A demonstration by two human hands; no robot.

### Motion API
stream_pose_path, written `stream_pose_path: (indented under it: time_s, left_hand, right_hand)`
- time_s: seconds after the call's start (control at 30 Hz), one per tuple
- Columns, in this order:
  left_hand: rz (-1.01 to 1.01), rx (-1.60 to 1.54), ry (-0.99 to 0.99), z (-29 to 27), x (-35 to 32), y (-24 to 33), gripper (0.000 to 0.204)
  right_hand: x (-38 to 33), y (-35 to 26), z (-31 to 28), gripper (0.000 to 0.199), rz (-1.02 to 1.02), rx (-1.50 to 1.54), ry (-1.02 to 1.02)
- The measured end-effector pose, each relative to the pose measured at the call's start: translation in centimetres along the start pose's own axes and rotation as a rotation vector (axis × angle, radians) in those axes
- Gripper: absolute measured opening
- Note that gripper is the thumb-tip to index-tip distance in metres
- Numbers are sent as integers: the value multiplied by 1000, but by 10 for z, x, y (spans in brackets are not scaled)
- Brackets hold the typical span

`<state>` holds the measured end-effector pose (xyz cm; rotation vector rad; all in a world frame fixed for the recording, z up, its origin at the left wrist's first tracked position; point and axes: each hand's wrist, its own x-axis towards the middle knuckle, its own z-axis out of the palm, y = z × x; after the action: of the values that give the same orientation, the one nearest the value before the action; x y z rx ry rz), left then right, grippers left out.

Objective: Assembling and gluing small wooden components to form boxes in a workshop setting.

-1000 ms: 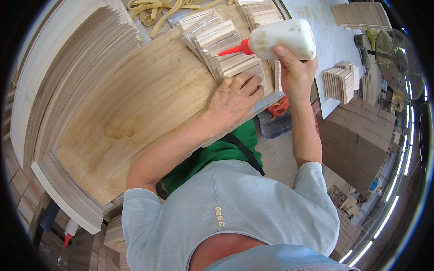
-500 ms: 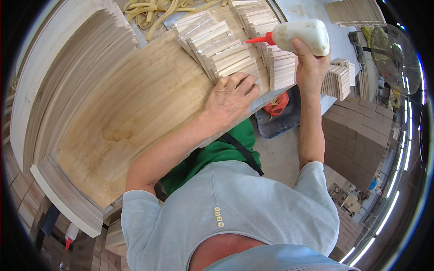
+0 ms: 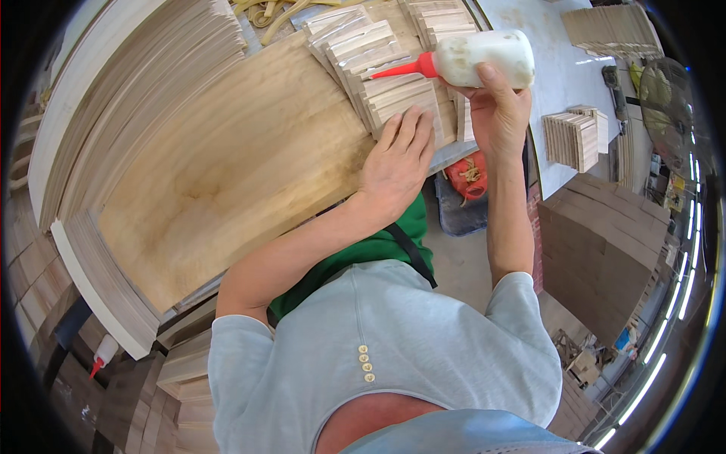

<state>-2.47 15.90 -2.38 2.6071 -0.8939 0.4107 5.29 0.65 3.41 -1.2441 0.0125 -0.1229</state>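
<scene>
A white squeeze bottle with a red pointed nozzle [image 3: 484, 59] lies sideways in my right hand [image 3: 499, 113]. Its nozzle points left, over a fanned stack of pale wooden pieces [image 3: 397, 94]. Glossy whitish streaks show on several of their edges. My left hand [image 3: 397, 155] rests on the near end of that stack, fingers stretched out and lying on the wood. A second fanned row of wooden pieces [image 3: 439, 19] runs beside it on the right, partly hidden by the bottle and my right hand.
The stacks sit on a brown wooden board [image 3: 242, 166]. Long boards [image 3: 144, 98] stand along its left side. A dark bin with a red bag [image 3: 467, 178] is below the bench edge. More wooden pieces [image 3: 571, 140] lie on the grey table at right, near a fan [image 3: 665, 102].
The bottle has shifted left and slightly down, its nozzle now over the stack's left part. My left hand's fingers have straightened from a curled pose. The whole view has shifted slightly.
</scene>
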Motion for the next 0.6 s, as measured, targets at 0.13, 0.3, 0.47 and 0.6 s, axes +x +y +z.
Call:
stream_pose_path:
  time_s: [0.13, 0.3, 0.47, 0.6]
  left_hand:
    - [-23, 5, -13, -4, 5, 7, 42]
    - [-20, 25, -38, -4, 7, 8, 41]
    - [-29, 37, -16, -1, 7, 9, 39]
    - [-25, 25, -5, 0, 6, 9, 39]
  right_hand:
    - [-1, 6, 8, 35, -13, -22, 13]
    - [-2, 7, 11, 33, -1, 5, -17]
    - [-4, 11, 12, 33, -58, 1, -32]
    - [-4, 13, 9, 33, -76, 23, 0]
